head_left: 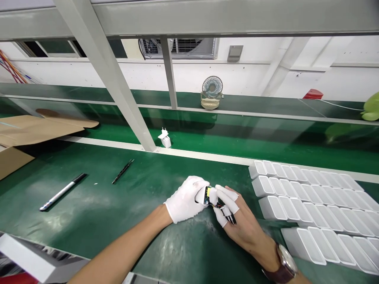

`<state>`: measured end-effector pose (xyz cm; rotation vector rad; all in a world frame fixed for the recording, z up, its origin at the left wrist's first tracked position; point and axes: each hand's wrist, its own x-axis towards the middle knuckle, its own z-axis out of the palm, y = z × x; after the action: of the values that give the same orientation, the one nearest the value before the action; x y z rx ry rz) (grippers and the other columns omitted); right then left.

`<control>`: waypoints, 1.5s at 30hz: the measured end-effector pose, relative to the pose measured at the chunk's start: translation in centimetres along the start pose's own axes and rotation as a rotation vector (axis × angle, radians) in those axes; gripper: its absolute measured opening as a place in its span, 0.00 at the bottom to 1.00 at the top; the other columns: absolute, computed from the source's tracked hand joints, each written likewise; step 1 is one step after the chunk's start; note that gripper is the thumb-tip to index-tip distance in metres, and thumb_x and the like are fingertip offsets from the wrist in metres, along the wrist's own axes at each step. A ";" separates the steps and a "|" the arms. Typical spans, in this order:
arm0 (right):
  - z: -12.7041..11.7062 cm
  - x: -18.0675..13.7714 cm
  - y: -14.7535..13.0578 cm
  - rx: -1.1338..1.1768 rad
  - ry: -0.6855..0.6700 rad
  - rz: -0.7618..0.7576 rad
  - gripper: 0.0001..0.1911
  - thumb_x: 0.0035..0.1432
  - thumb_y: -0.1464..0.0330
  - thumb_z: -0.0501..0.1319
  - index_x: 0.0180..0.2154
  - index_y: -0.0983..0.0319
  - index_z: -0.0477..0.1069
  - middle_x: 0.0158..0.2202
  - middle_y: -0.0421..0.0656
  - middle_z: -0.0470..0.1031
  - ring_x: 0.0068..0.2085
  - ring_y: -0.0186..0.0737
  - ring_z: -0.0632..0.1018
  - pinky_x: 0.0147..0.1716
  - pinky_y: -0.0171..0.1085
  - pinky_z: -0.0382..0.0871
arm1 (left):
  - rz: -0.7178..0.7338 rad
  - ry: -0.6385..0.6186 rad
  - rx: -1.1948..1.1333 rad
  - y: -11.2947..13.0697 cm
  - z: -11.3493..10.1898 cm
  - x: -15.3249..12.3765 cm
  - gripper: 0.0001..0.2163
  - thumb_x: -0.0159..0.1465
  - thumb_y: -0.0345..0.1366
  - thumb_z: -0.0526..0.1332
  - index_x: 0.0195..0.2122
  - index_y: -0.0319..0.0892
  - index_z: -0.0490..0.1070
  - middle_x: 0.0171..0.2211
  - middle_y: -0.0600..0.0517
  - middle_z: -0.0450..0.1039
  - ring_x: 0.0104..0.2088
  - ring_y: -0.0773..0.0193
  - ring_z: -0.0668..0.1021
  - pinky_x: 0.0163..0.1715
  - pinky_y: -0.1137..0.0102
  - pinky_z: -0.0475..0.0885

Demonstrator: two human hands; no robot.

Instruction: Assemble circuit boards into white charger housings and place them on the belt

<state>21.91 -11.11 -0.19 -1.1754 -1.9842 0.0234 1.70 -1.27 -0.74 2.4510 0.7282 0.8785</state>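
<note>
Near the middle of the green bench, my left hand point(186, 199), in a white glove, is closed around a small white charger casing point(201, 196). A small circuit board point(207, 195) with a yellow-wrapped part shows at the casing's open end. My right hand point(241, 215), with white finger cots on several fingers, meets the left at the board. Its fingers are bent around slim black tweezers point(230, 217), partly hidden by the fingers. The fingertips cover the contact with the board, so I cannot tell exactly what they touch there.
Rows of white plastic casings point(274, 208) stand on the right. A marker pen point(62, 192) and a dark pen-like tool point(122, 171) lie on the left, near cardboard point(38, 130). Behind are a white plug adapter point(165, 139), a metal post point(118, 86) and a small fan point(211, 92).
</note>
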 end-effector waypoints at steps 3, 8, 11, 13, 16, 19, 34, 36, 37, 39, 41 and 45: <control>0.1 0.1 0.0 -0.015 0.008 -0.006 0.35 0.60 0.80 0.60 0.67 0.62 0.54 0.57 0.52 0.72 0.60 0.49 0.72 0.60 0.56 0.69 | -0.019 -0.009 -0.001 0.0 0.0 0.0 0.23 0.58 0.30 0.65 0.56 0.45 0.64 0.49 0.43 0.70 0.52 0.52 0.74 0.48 0.57 0.76; 0.6 -0.1 0.2 -0.016 0.005 0.006 0.34 0.61 0.78 0.60 0.66 0.61 0.54 0.56 0.51 0.73 0.59 0.49 0.72 0.60 0.57 0.68 | -0.024 -0.038 -0.025 0.5 -0.1 0.2 0.23 0.57 0.29 0.65 0.54 0.45 0.66 0.48 0.45 0.72 0.50 0.52 0.75 0.49 0.56 0.75; 0.6 -0.1 0.0 0.021 -0.005 0.048 0.32 0.62 0.75 0.61 0.65 0.60 0.55 0.56 0.51 0.73 0.59 0.50 0.72 0.60 0.56 0.69 | -0.063 -0.107 -0.049 0.9 0.0 0.2 0.24 0.56 0.29 0.66 0.54 0.46 0.67 0.48 0.45 0.73 0.50 0.51 0.76 0.50 0.56 0.74; 0.2 -0.1 -0.2 0.101 -0.032 0.144 0.31 0.63 0.71 0.62 0.65 0.59 0.56 0.54 0.50 0.74 0.56 0.49 0.75 0.56 0.53 0.72 | -0.109 -0.148 -0.053 0.9 0.1 0.1 0.28 0.56 0.31 0.68 0.58 0.47 0.65 0.52 0.44 0.72 0.53 0.49 0.75 0.51 0.54 0.74; -0.7 -0.2 -0.3 0.265 -0.090 0.351 0.27 0.66 0.66 0.60 0.64 0.57 0.58 0.53 0.48 0.74 0.51 0.45 0.77 0.52 0.47 0.76 | -0.139 -0.197 -0.043 0.5 -0.1 -0.1 0.35 0.54 0.37 0.72 0.62 0.47 0.62 0.57 0.43 0.70 0.59 0.45 0.71 0.56 0.50 0.71; -1.2 -0.4 0.1 0.346 -0.071 0.418 0.20 0.70 0.65 0.53 0.62 0.56 0.63 0.55 0.48 0.73 0.55 0.46 0.75 0.55 0.49 0.73 | -0.127 -0.200 -0.055 0.1 -0.7 0.0 0.27 0.57 0.38 0.71 0.58 0.48 0.69 0.53 0.47 0.75 0.60 0.47 0.70 0.58 0.51 0.70; 1.1 -0.5 0.6 0.067 -0.084 0.111 0.28 0.66 0.75 0.57 0.65 0.57 0.59 0.64 0.52 0.63 0.63 0.50 0.68 0.59 0.53 0.70 | -0.521 -0.167 -0.562 -0.2 -1.6 1.0 0.18 0.67 0.48 0.59 0.50 0.40 0.74 0.50 0.44 0.77 0.51 0.53 0.79 0.55 0.59 0.72; 1.3 -0.7 0.8 0.080 -0.080 0.123 0.28 0.65 0.76 0.57 0.65 0.57 0.59 0.64 0.53 0.62 0.63 0.50 0.68 0.59 0.53 0.70 | -0.552 -0.172 -0.561 -0.1 -1.8 1.2 0.20 0.66 0.49 0.61 0.50 0.40 0.74 0.49 0.45 0.77 0.50 0.53 0.79 0.54 0.60 0.73; 1.4 -0.8 0.8 0.092 -0.081 0.131 0.28 0.65 0.76 0.57 0.64 0.58 0.60 0.64 0.53 0.62 0.63 0.49 0.67 0.60 0.53 0.69 | -0.566 -0.179 -0.552 -0.1 -1.8 1.3 0.20 0.65 0.49 0.62 0.51 0.40 0.74 0.48 0.45 0.78 0.49 0.53 0.79 0.53 0.60 0.74; 1.5 -0.8 0.8 0.121 -0.081 0.144 0.27 0.65 0.76 0.57 0.64 0.58 0.60 0.64 0.53 0.61 0.64 0.49 0.67 0.60 0.53 0.68 | -0.593 -0.199 -0.551 -0.2 -1.9 1.4 0.21 0.63 0.49 0.64 0.51 0.40 0.73 0.47 0.45 0.78 0.47 0.54 0.80 0.51 0.60 0.74; 1.5 -0.7 0.8 0.143 -0.075 0.154 0.26 0.65 0.76 0.57 0.63 0.58 0.61 0.63 0.53 0.62 0.63 0.49 0.67 0.60 0.52 0.69 | -0.619 -0.210 -0.578 -0.4 -1.9 1.5 0.22 0.62 0.48 0.66 0.52 0.40 0.72 0.46 0.45 0.78 0.45 0.55 0.80 0.49 0.60 0.75; 1.3 -0.3 0.8 0.161 -0.064 0.185 0.24 0.66 0.75 0.56 0.61 0.56 0.64 0.61 0.51 0.65 0.61 0.47 0.70 0.59 0.50 0.71 | -0.649 -0.184 -0.661 -0.8 -1.8 1.5 0.24 0.60 0.47 0.68 0.53 0.40 0.71 0.46 0.46 0.78 0.45 0.56 0.79 0.48 0.61 0.75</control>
<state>21.74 -10.36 -1.56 -1.2609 -1.8834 0.3132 1.24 0.69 0.73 1.5431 0.9064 0.5107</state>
